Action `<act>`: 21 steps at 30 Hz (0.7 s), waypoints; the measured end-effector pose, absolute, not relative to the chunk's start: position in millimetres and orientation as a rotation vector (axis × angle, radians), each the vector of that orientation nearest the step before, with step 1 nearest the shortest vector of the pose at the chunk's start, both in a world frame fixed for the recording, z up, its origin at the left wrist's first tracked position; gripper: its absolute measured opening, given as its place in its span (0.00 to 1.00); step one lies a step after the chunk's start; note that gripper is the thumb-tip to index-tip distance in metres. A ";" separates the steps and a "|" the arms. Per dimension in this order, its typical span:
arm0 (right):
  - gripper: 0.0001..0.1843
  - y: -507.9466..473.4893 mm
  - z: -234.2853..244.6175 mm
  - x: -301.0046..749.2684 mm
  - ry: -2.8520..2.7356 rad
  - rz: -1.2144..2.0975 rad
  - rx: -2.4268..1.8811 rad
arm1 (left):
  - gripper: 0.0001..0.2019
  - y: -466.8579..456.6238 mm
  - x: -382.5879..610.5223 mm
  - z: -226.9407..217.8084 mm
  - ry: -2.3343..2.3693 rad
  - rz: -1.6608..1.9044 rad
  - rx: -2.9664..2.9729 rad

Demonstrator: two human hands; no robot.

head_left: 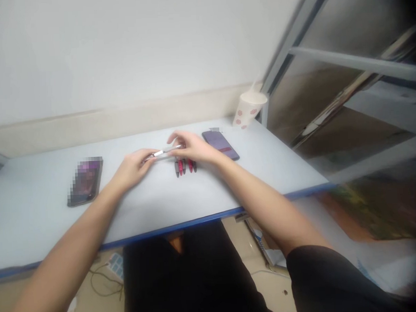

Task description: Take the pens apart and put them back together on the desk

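My left hand [133, 167] is closed, its fingertips and thumb pinching one end of a slim clear pen [158, 153] with a white section. The pen is held sideways above the table. My right hand [193, 146] has its thumb and fingers round the pen's other end, the index finger arched above; that end is partly covered. Beneath the right hand lie several pens [180, 168] with dark and red ends, side by side on the table, their far parts hidden by the hand.
On the pale table [144, 209] with a blue edge, one phone [86, 182] lies at left and another phone [222, 145] right of my hands. A white patterned paper cup [249, 110] stands at the back right corner. A metal-framed glass panel rises at right.
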State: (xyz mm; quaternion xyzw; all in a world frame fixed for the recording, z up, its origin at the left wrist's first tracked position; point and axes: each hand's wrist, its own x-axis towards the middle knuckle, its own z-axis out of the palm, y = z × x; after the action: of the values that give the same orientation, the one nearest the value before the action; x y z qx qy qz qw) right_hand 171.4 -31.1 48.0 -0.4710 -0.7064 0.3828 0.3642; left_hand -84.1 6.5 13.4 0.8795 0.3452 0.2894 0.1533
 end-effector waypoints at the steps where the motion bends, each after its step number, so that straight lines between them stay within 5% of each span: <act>1: 0.09 -30.3 46.4 171.4 -1.827 0.998 -1.216 | 0.18 6.2 -84.7 14.1 0.998 0.817 2.518; 7: 0.22 -29.7 37.3 167.1 -1.840 1.075 -1.355 | 0.19 6.0 -86.5 14.6 0.994 0.781 2.466; 13: 0.08 -27.5 39.5 169.0 -1.971 0.807 -1.248 | 0.18 6.3 -85.8 13.5 1.005 0.814 2.440; 17: 0.25 -30.8 42.4 169.8 -1.961 0.991 -1.353 | 0.17 4.0 -83.9 14.3 0.998 0.831 2.383; 21: 0.12 -34.3 43.5 170.2 -1.901 0.972 -1.239 | 0.17 2.0 -81.8 15.8 1.030 0.831 2.366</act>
State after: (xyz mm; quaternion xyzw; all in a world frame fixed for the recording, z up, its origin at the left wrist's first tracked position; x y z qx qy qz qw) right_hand 170.2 -34.3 43.5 -0.4738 -0.7269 0.3716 0.3302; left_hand -81.8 2.0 15.8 0.8526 0.3711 0.2995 0.2139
